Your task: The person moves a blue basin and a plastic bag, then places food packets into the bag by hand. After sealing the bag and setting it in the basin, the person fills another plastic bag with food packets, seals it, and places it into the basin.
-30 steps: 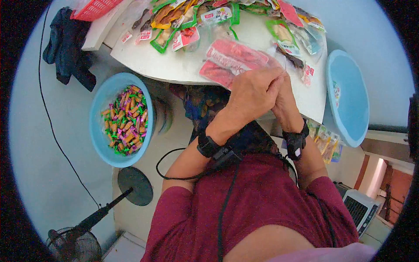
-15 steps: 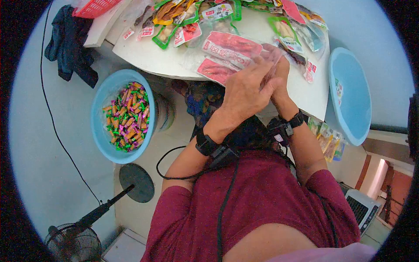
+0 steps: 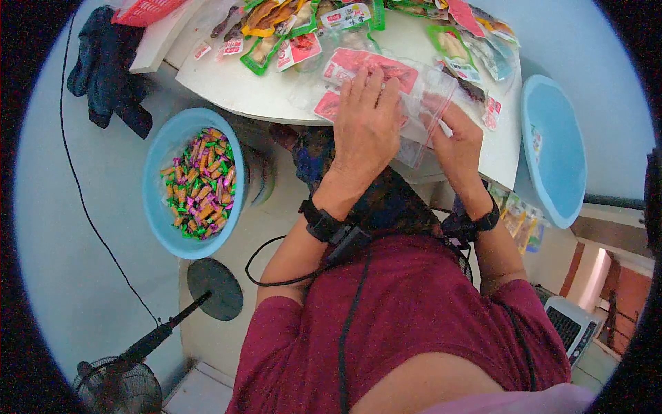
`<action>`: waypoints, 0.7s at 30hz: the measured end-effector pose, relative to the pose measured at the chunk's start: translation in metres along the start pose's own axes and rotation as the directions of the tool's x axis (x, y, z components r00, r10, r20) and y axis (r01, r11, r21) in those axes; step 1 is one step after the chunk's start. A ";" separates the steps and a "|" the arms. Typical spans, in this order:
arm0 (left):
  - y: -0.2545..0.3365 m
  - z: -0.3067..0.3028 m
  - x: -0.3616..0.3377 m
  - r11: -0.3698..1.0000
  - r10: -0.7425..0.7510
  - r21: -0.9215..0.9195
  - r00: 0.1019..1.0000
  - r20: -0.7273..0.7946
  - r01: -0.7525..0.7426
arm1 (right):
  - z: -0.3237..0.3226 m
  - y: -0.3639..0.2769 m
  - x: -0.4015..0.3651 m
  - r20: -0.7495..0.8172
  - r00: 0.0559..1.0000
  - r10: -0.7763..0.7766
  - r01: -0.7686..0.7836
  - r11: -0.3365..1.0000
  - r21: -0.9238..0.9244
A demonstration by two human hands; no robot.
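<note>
Separated now after being clasped together over the table edge a second ago, the hands work a clear bag point(image 3: 433, 93) on the white table point(image 3: 241, 93). I have the left hand point(image 3: 365, 124) moved forward and laid flat, fingers straight and slightly spread, pressing down on the bag. The right hand point(image 3: 458, 141) has dropped back towards the body and pinches the bag's near edge, thumb on top. The bag lies at the near rim of the table, one corner hanging over it, with red packets point(image 3: 393, 65) showing through the plastic just beyond the left fingertips.

A heap of snack packets point(image 3: 289, 31) in green, yellow and red wrappers covers the far side of the table. Left of the table, lower down, a blue basin point(image 3: 155, 207) holds a mound of wrapped sweets point(image 3: 200, 183) in orange, green and purple. A second blue basin point(image 3: 555, 152) stands to the right, tilted against the table. More packets point(image 3: 517, 224) sit below the table's right edge.

Both wrists carry black bands point(image 3: 321, 221), and a black cable point(image 3: 265, 259) loops from the left one. A dark cloth point(image 3: 103, 69) lies on the floor at far left, beside a red basket point(image 3: 145, 10). A floor fan point(image 3: 117, 386) stands at lower left.
</note>
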State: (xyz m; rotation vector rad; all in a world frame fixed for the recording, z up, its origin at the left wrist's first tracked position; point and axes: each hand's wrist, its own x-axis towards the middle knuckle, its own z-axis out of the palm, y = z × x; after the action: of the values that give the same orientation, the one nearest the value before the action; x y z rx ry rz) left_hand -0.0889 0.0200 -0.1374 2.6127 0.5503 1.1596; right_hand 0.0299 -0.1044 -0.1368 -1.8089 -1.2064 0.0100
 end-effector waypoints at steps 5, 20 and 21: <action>-0.004 0.001 0.005 0.999 -0.009 0.034 0.998 0.067 0.006 | -0.014 -0.006 -0.009 0.270 0.892 -0.361 0.409 0.900 -0.149; 0.001 0.003 0.018 0.994 0.026 -0.113 0.988 0.155 -0.008 | -0.001 -0.004 -0.001 0.409 0.849 -0.336 0.415 0.902 -0.120; -0.001 0.005 0.018 0.993 0.028 -0.120 0.991 0.129 -0.012 | -0.001 -0.005 -0.002 0.413 0.854 -0.317 0.399 0.908 -0.128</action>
State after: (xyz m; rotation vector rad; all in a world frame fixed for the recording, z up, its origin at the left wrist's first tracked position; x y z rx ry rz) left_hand -0.0743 0.0282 -0.1286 2.5740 0.4159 0.9860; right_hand 0.0259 -0.1066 -0.1337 -1.7792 -1.8813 0.0244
